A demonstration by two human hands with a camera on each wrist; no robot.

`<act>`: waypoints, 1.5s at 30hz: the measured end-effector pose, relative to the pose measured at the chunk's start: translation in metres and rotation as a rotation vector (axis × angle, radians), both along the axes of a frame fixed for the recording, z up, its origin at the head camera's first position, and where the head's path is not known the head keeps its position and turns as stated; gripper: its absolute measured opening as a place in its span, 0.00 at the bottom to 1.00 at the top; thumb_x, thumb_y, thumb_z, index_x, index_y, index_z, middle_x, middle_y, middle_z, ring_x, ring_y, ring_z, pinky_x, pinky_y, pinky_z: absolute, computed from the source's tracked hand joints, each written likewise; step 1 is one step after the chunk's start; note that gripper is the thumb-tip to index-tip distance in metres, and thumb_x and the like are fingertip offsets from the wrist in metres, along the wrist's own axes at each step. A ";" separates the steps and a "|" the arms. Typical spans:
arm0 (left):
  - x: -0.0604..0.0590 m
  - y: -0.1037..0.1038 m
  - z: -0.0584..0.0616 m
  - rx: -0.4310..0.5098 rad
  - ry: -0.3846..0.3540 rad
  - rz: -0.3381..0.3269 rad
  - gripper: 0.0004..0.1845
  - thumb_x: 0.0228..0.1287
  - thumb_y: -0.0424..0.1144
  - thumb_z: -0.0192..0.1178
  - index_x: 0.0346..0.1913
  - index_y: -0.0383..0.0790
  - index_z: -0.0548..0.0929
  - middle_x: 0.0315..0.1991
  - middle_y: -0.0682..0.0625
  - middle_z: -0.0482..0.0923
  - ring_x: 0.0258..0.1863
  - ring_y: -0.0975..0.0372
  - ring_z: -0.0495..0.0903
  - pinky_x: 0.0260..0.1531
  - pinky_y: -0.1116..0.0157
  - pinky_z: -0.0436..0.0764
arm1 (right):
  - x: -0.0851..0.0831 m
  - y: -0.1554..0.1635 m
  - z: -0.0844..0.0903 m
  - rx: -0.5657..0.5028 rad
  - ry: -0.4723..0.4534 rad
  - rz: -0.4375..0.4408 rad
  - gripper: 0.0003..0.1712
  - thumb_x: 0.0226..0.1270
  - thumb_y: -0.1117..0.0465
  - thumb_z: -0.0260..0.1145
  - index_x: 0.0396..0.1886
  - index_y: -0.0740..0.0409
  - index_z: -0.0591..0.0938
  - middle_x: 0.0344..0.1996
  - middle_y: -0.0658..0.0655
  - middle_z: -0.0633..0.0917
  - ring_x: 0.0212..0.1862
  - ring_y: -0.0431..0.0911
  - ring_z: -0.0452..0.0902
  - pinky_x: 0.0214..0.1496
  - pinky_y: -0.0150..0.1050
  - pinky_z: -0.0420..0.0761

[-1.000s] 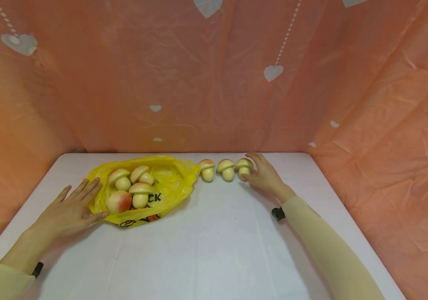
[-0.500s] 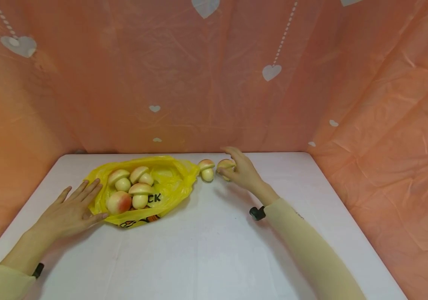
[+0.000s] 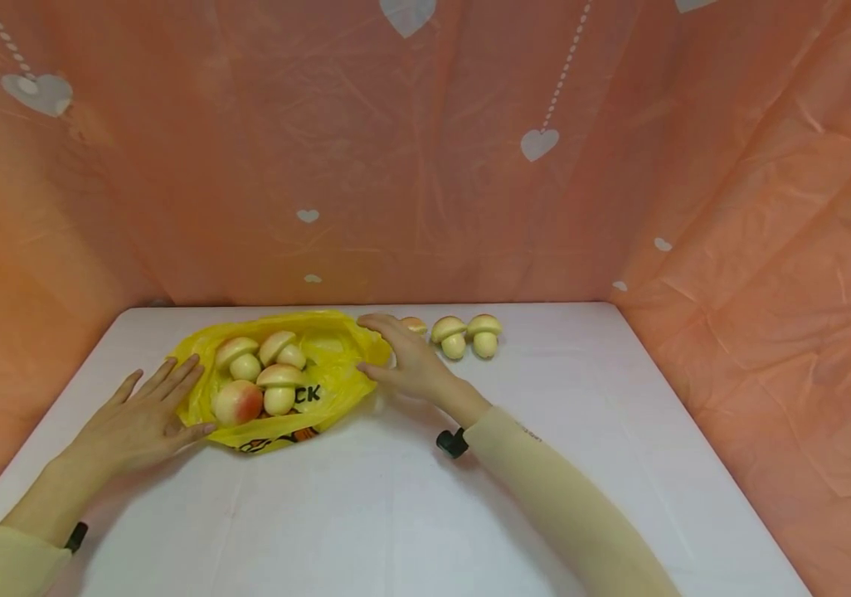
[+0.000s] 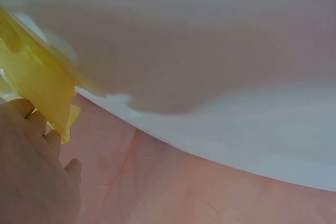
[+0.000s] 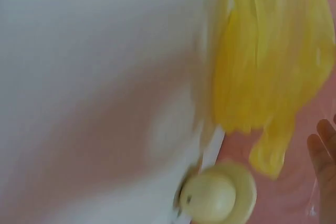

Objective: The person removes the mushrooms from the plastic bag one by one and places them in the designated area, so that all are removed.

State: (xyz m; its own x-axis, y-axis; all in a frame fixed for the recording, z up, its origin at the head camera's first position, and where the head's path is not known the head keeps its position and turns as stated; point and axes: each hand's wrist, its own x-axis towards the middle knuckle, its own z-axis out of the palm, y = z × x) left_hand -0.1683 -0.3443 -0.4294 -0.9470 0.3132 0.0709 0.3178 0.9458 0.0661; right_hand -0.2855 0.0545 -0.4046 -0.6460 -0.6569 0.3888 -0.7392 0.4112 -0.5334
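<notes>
My right hand point(image 3: 403, 361), fingers loose and holding nothing, sits mid-frame over the leftmost mushroom point(image 3: 415, 324), touching the yellow bag point(image 3: 336, 365); my left hand point(image 3: 138, 419) lies flat at lower left.

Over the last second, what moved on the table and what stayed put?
The right hand left the far-right mushroom and swept left to the yellow bag, now covering the left loose mushroom. The left hand stayed flat at the bag; the mushrooms kept their places.

six toy mushrooms point(image 3: 453, 335): three in the one yellow bag point(image 3: 336, 365), three outside; one peach point(image 3: 235, 401); two hands point(image 3: 134, 423).
</notes>
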 end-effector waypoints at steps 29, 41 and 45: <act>0.001 0.001 0.002 -0.007 -0.021 0.013 0.53 0.72 0.67 0.57 0.81 0.29 0.54 0.82 0.34 0.50 0.81 0.37 0.48 0.76 0.33 0.41 | 0.021 -0.098 -0.014 0.355 -0.065 0.077 0.37 0.73 0.49 0.70 0.77 0.53 0.70 0.74 0.53 0.71 0.75 0.43 0.66 0.76 0.31 0.64; 0.001 0.001 0.000 -0.014 -0.015 0.016 0.53 0.72 0.67 0.56 0.81 0.29 0.54 0.82 0.34 0.50 0.80 0.36 0.49 0.75 0.33 0.43 | 0.018 -0.108 -0.022 0.367 -0.086 0.062 0.42 0.69 0.47 0.74 0.78 0.51 0.68 0.73 0.50 0.73 0.72 0.42 0.69 0.74 0.30 0.66; 0.001 0.001 -0.001 -0.015 -0.025 0.021 0.53 0.72 0.67 0.56 0.81 0.29 0.54 0.82 0.34 0.49 0.81 0.37 0.48 0.75 0.33 0.43 | 0.017 -0.110 -0.022 0.351 -0.092 0.068 0.42 0.67 0.47 0.76 0.76 0.51 0.70 0.69 0.50 0.76 0.68 0.40 0.72 0.70 0.29 0.70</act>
